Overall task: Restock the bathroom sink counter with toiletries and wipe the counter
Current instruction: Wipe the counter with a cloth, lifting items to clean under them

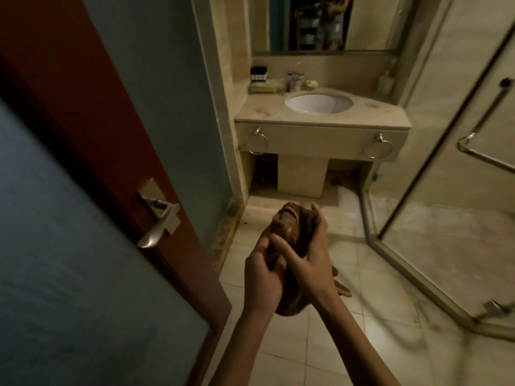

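Where a red-brown wooden door with frosted glass panels (83,190) stands open at the left, two hands hold a bunched brown cloth (287,227) above the pale tiled floor (320,344): the left hand (262,277) cups it from below, thumb on its side, and the right hand (309,249) curls round it from the right, thumb across its front. The beige stone sink counter (259,112) lies well ahead, apart from the cloth, bearing an oval white basin (319,103), a chrome faucet (292,79), small dark-capped bottles (259,75) at its back left corner and a pale pump bottle (386,82) at its back right. Two chrome towel rings (256,142) hang on its front panel, beside a glass shower enclosure (446,162).
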Available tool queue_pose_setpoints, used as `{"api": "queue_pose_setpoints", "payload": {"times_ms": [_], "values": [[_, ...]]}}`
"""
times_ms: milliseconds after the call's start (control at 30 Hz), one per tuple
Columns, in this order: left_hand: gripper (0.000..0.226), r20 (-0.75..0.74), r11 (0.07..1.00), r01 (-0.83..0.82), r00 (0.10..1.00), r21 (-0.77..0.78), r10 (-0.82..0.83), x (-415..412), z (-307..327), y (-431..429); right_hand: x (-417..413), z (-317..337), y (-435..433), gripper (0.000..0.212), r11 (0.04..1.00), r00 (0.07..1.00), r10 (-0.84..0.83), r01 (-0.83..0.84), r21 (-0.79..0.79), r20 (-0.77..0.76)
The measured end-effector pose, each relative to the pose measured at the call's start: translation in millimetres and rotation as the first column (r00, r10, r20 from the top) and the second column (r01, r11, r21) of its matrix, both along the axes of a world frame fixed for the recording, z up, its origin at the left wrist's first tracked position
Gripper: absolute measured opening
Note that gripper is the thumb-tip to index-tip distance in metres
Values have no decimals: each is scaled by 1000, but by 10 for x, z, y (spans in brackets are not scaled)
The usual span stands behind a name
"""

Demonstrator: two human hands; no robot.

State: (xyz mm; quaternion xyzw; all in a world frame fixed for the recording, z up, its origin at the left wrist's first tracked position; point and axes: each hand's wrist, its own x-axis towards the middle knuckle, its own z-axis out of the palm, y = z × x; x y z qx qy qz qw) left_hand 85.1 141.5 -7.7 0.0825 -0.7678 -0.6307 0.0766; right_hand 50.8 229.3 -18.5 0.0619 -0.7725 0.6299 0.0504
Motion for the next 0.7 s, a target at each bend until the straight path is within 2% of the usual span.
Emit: {"api": "queue_pose_setpoints", "payload": {"times_ms": [67, 133, 200, 300, 367, 400, 467, 533, 633, 700], "values": [[36, 24, 994, 105, 994, -14, -104, -169, -62, -48, -151, -51, 62, 116, 1000, 999, 12, -12, -12, 35], [36, 58, 972, 234, 970, 22, -235, -341, -113, -131, -327, -114, 153, 112, 997, 995, 39, -33, -65, 88], [39, 55, 942, 326, 942, 81, -331, -530, -178, -218, -511, -183, 255, 101, 993, 991, 55, -42, -109, 120], [40, 46, 908, 376, 920, 186, -390, -894, -238, -349, -805, -249, 331, 79, 989, 989, 73, -55, -138, 129], [38, 42, 909, 381, 919, 168, -393, -1205, -293, -423, -1042, -276, 322, 68, 982, 983, 90, -61, -180, 158], [41, 39, 919, 369, 925, 141, -377, -1371, -324, -450, -1185, -280, 303, 64, 977, 980, 102, -66, -202, 172], [66, 54, 940, 332, 940, 82, -337, -1711, -354, -482, -1517, -251, 242, 60, 969, 975, 122, -76, -235, 187], [84, 104, 935, 340, 931, 101, -350, -2071, -346, -511, -1881, -191, 156, 62, 963, 974, 127, -75, -259, 190], [66, 126, 883, 418, 885, 213, -449, -2639, -259, -537, -2397, -93, 19, 59, 948, 971, 149, -87, -307, 185], [57, 127, 868, 439, 871, 231, -475, -2981, -195, -528, -2702, -72, -35, 62, 938, 973, 120, -46, -343, 199]]}}
